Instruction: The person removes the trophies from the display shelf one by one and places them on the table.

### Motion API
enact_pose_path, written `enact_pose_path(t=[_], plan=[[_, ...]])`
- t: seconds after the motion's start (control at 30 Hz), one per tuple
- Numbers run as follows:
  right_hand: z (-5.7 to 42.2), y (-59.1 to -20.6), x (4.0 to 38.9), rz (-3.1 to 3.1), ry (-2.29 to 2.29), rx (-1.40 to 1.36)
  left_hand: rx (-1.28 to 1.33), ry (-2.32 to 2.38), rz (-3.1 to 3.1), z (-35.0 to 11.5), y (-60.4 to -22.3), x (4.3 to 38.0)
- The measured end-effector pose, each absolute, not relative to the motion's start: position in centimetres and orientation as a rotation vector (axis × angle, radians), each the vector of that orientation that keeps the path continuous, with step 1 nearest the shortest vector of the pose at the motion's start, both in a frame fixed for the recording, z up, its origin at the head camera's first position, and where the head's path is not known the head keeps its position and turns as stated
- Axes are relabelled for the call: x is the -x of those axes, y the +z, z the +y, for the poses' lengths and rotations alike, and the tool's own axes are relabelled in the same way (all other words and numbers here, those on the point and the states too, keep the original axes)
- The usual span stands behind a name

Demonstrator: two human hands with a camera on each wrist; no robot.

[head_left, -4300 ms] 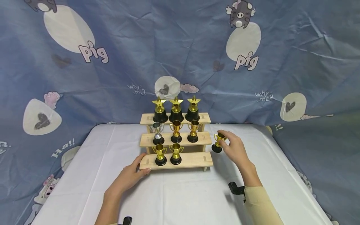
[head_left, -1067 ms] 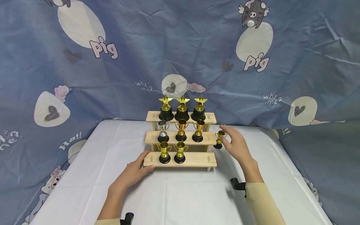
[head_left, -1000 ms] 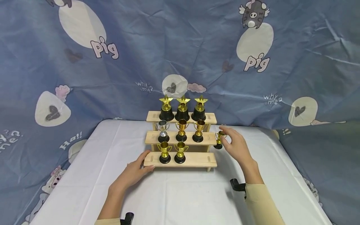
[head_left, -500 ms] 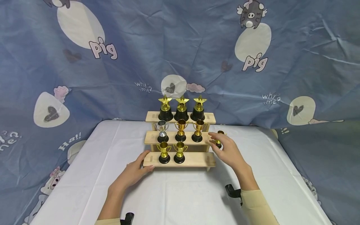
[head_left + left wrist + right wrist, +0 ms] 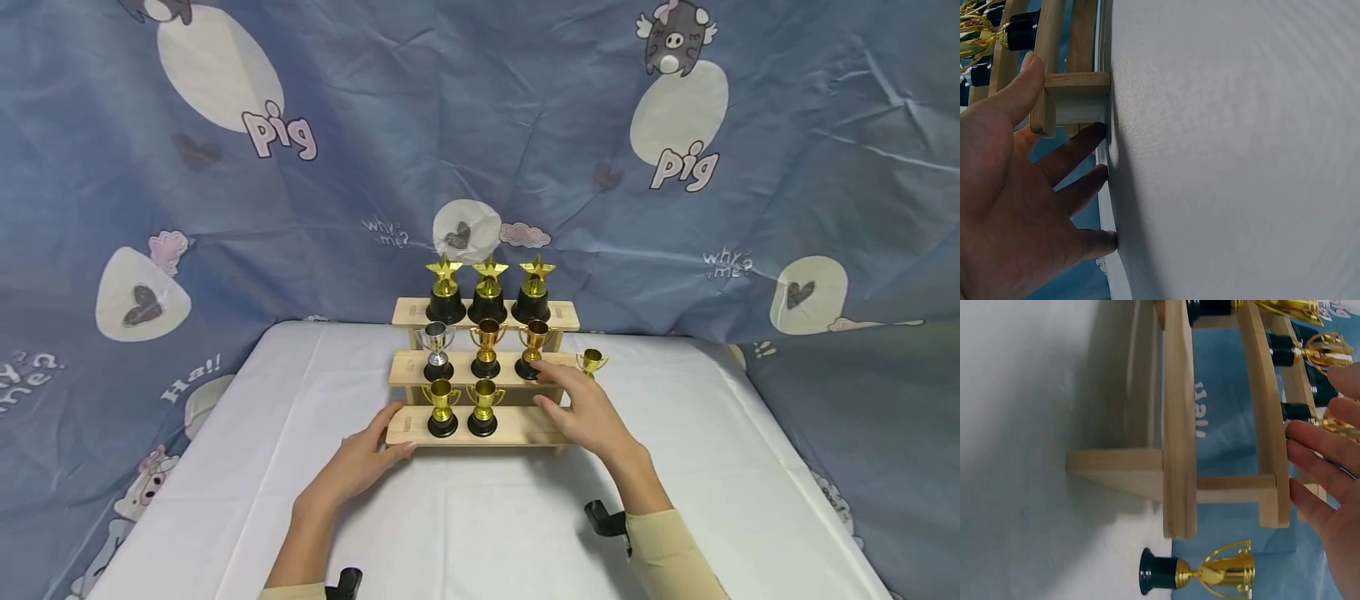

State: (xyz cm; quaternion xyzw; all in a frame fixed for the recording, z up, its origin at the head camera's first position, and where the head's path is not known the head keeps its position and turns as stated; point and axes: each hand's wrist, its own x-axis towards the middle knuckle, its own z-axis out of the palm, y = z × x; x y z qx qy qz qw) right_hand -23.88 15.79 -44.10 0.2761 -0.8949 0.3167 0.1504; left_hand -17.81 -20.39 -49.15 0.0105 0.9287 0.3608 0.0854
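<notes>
A three-tier wooden stand (image 5: 517, 425) carries small trophies. My left hand (image 5: 352, 467) grips the left end of its bottom board, with the thumb (image 5: 1019, 94) at the front edge and the lower fingertips at the tablecloth. My right hand (image 5: 592, 417) reaches over the stand's right part, fingers relaxed and holding nothing. Its fingertips overlap the base of the rightmost gold cup (image 5: 535, 336) on the middle tier in the head view. Just right of the stand, another gold trophy cup (image 5: 1229, 570) stands on the table, its base hidden behind the right hand in the head view.
Three star trophies (image 5: 489, 292) line the top tier. A silver cup (image 5: 437, 340) and a gold cup (image 5: 487, 336) share the middle tier. Two gold cups (image 5: 442, 396) occupy the bottom board's left half. A blue printed cloth (image 5: 480, 125) hangs behind the white-covered table (image 5: 465, 525).
The right hand has let go of the gold trophy cup, leaving it upright beside the stand. It has moved left over the stand's right part. The left hand keeps its grip.
</notes>
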Motion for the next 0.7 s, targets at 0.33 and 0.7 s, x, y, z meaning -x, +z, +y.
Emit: enact_pose_path(t=[0.33,0.7], plan=[[14.8,-44.3,23.3,-2.535,0.903,-0.819,-0.038,1.089,2.775,-20.4,-49.2,17.9],[13.7,-44.5,23.0,-2.492,1.002,-0.868,-0.034,1.068,2.779,-20.4,-49.3,17.8]])
